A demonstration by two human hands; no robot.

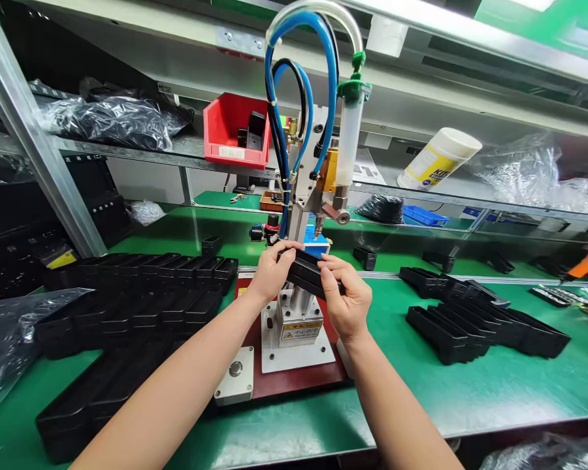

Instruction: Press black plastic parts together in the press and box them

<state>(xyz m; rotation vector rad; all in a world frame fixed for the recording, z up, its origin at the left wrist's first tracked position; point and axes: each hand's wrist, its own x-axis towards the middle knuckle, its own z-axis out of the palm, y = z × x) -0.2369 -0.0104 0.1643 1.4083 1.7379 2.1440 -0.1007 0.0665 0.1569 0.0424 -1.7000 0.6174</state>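
Note:
Both hands hold one black plastic casing (308, 271) in front of a glue dispensing machine (304, 196). My left hand (272, 271) grips its left end with curled fingers. My right hand (347, 297) wraps round its right end. The casing sits tilted just under the dispenser's needle (318, 228) and white syringe (349, 134), above the machine's metal base (298, 326).
Rows of black casings (142, 294) lie on the green bench at the left, more black casings (485, 323) at the right. A push button box (235, 375) sits near the front. A red bin (236, 130) and a white canister (438, 158) rest on the shelf.

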